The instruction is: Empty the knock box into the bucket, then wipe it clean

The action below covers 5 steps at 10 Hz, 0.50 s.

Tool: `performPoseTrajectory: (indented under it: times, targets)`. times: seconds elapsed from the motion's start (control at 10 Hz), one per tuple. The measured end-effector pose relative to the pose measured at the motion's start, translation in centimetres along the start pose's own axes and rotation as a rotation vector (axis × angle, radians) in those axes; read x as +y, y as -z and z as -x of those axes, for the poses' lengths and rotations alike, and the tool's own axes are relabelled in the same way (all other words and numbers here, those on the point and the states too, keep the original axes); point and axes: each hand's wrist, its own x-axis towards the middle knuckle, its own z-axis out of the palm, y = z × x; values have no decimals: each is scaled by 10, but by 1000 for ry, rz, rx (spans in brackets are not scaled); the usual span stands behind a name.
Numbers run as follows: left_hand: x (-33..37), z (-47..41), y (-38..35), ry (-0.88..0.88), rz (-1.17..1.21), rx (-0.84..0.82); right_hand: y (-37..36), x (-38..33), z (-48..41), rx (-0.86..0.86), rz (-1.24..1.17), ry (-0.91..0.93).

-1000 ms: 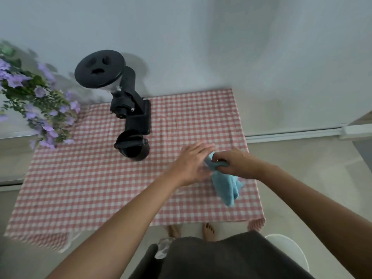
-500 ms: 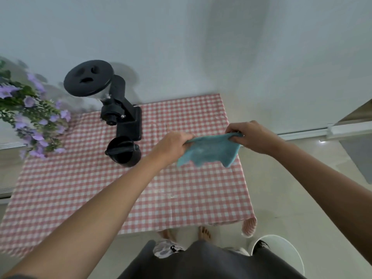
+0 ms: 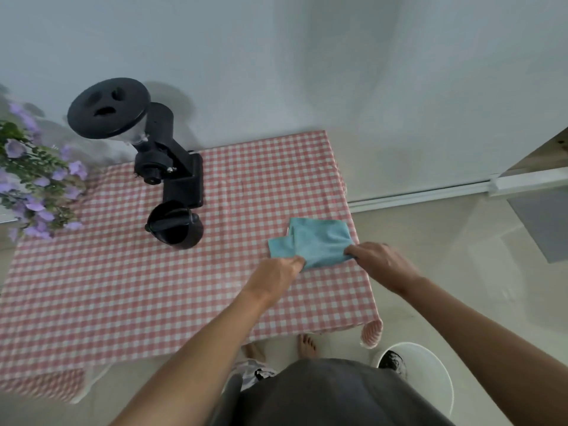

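A light blue cloth [image 3: 316, 241] lies spread on the pink checked tablecloth [image 3: 153, 287] near the table's right edge. My left hand [image 3: 276, 272] pinches its near left corner and my right hand [image 3: 373, 256] pinches its near right corner. The black round knock box [image 3: 175, 227], with a bar across its top, stands upright on the table to the left of the cloth, apart from both hands. A white bucket [image 3: 430, 373] with dark grounds inside sits on the floor at the lower right, partly hidden by my body.
A black coffee grinder [image 3: 159, 155] with a round lid stands behind the knock box near the wall. Purple flowers [image 3: 33, 186] hang over the table's left edge. Bare feet [image 3: 307, 345] show under the table's near edge.
Both hands had lifted the cloth and stretched it in the air; now they have brought it down flat on the table, nearer to me, still holding its corners.
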Motion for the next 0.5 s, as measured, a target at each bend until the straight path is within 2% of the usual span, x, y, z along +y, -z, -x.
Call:
performPoseTrajectory:
  times: [0.1,0.2,0.3,0.4,0.5]
  targets:
    - [22,17,-29,20,-24,-198,-45,-3,27,-109,12,13]
    - [32,27,-57,33,-91,-327,-82,-2,44,-187,59,-4]
    - [31,39,-68,31,-83,-491,-96,-14,55,-287,133,-24]
    - [25,52,-73,71,-55,-545,-103,-19,65,-321,124,-70]
    - [23,81,-67,201,127,-491,-91,-30,77,-352,51,-225]
